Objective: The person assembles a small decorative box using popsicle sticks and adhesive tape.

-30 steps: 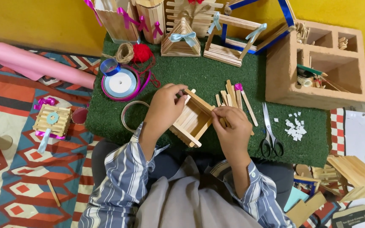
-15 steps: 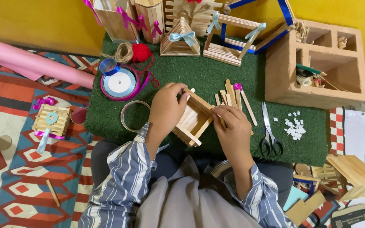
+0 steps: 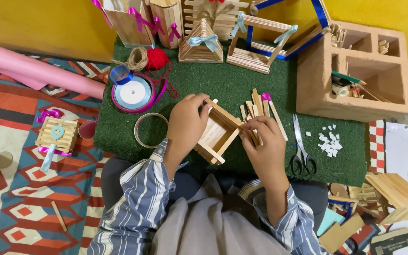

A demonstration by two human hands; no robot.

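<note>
An open stick box, tilted and empty inside, is held above the green mat, just in front of the person's lap. Its far corner is gripped by the left hand, fingers curled over the rim. The right hand is closed on the box's right side beside loose sticks. Small tools are kept in the clay block.

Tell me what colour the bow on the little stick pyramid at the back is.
Light blue, on the stick pyramid, clearest in the head view.
</note>
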